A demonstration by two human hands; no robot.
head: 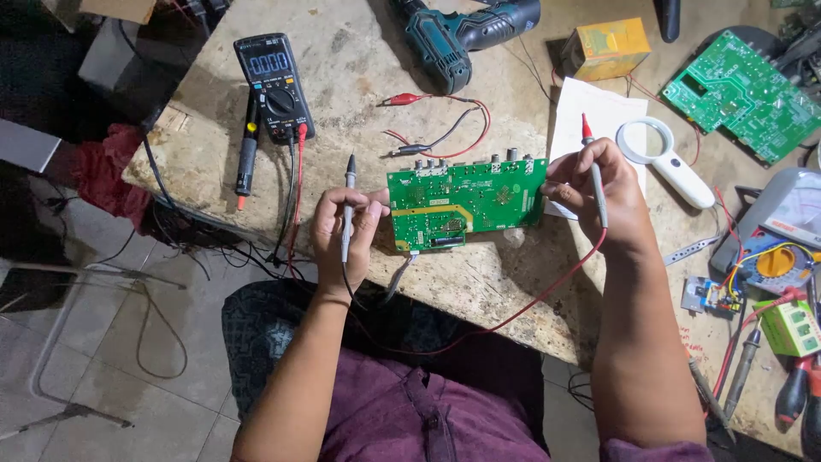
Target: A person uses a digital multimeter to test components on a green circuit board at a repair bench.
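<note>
A green circuit board [466,201] is held up between both hands over the bench's near edge. My left hand [342,227] grips its left edge and also holds a black multimeter probe [348,205], tip pointing up. My right hand [599,197] grips the board's right edge and holds a red-tipped probe [593,167] with a red lead trailing down. Behind the left hand lies a black digital multimeter [275,84] with both leads plugged in.
On the worn bench [359,60] are a cordless drill [462,34], red and black clip leads [436,120], a yellow box [609,47], white paper, a magnifying glass [663,154], a second green board [742,92], an analogue meter [782,231] and screwdrivers [800,385]. Cables hang off the left edge.
</note>
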